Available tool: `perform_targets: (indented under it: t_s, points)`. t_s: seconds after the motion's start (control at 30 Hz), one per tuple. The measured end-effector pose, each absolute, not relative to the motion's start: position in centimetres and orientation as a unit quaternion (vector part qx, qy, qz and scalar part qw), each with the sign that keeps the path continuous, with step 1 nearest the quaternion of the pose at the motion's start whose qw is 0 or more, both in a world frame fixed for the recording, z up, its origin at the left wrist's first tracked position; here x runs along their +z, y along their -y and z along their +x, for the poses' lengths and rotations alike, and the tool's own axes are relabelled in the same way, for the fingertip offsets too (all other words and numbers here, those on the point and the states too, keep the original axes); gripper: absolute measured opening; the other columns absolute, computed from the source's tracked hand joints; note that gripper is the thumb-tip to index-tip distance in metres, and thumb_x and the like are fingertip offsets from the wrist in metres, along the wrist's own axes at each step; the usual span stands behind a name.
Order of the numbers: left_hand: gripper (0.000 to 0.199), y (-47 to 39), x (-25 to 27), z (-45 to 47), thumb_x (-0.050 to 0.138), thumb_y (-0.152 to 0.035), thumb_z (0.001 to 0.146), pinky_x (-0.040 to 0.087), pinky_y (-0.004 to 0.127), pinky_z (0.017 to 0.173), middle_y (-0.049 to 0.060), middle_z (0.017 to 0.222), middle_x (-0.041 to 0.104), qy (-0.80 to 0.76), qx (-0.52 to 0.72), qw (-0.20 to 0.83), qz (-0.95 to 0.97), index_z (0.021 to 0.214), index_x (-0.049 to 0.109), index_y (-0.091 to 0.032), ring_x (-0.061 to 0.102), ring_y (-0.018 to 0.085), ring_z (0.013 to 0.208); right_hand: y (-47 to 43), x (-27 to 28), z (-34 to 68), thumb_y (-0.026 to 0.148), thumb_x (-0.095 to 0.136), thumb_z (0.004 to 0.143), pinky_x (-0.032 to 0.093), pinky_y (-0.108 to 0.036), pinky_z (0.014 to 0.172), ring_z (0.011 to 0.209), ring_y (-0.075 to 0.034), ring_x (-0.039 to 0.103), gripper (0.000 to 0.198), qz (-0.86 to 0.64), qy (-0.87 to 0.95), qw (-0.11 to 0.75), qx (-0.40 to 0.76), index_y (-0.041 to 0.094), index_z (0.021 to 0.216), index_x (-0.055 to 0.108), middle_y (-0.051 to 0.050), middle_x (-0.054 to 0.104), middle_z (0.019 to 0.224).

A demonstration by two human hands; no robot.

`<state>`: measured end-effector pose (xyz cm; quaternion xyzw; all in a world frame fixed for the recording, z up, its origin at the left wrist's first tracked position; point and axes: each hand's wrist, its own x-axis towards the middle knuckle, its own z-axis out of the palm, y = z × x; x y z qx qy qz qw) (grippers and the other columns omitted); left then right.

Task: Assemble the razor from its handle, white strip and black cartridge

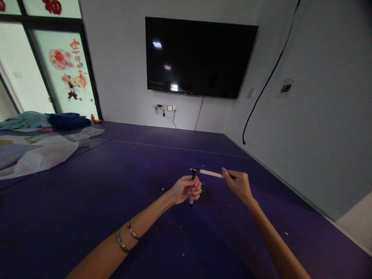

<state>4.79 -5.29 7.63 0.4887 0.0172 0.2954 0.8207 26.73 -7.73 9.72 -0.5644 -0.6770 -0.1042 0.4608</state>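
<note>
Left hand (187,190) is grasping an upright razor (193,174); right hand (238,184) is gripping a pale-handled brush (211,173), tip at razor's head, left of the purple floor's (139,174) right edge.

On the left forearm (154,215) sit two silvery, rounded bracelets: a slim bracelet (133,231) nearer the left hand (186,190), a textured bracelet (120,242) farther from it. The right forearm (267,228) is bare.

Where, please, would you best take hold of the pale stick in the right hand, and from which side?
Probably grip the pale stick near its right end, coming from the right, as the right hand does: it is slim and points leftward, its left end close to the upright tool in the left hand.
</note>
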Motion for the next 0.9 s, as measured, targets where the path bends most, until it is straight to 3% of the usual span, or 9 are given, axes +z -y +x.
perform_targets:
  t_s: [0.2, 0.43, 0.9]
  points:
    - [0.023, 6.2, 7.9, 5.1, 0.055, -0.027, 0.078, 0.035, 0.025, 0.052, -0.003, 0.059, 0.033, 0.019, 0.231, 0.86, 0.454, 0.064, 0.041, -0.016, 0.032, 0.007, 0.048, 8.3, 10.5, 25.4, 0.043, 0.041, 0.083, 0.022, -0.024, 0.046, 0.042, -0.008, 0.028, 0.05, -0.556, 0.679, 0.471, -0.089, 0.017, 0.041, 0.038, 0.002, 0.03, 0.042]
    - [0.022, 6.4, 8.2, 4.9, 0.055, -0.026, 0.077, 0.032, 0.025, 0.052, -0.003, 0.059, 0.03, 0.017, 0.213, 0.871, 0.443, 0.064, 0.041, -0.016, 0.03, 0.007, 0.048, 8.1, 10.3, 25.8, 0.044, 0.04, 0.084, 0.022, -0.024, 0.045, 0.042, -0.008, 0.028, 0.051, -0.563, 0.682, 0.463, -0.06, 0.017, 0.041, 0.04, 0.002, 0.032, 0.041]
    - [0.022, 6.4, 8.5, 4.8, 0.055, -0.026, 0.079, 0.033, 0.025, 0.052, -0.003, 0.058, 0.031, -0.003, 0.204, 0.853, 0.481, 0.065, 0.042, -0.015, 0.03, 0.007, 0.048, 8.2, 10.4, 25.9, 0.038, 0.041, 0.084, 0.021, -0.025, 0.047, 0.042, -0.007, 0.027, 0.047, -0.537, 0.695, 0.461, -0.126, 0.018, 0.042, 0.032, 0.003, 0.03, 0.043]
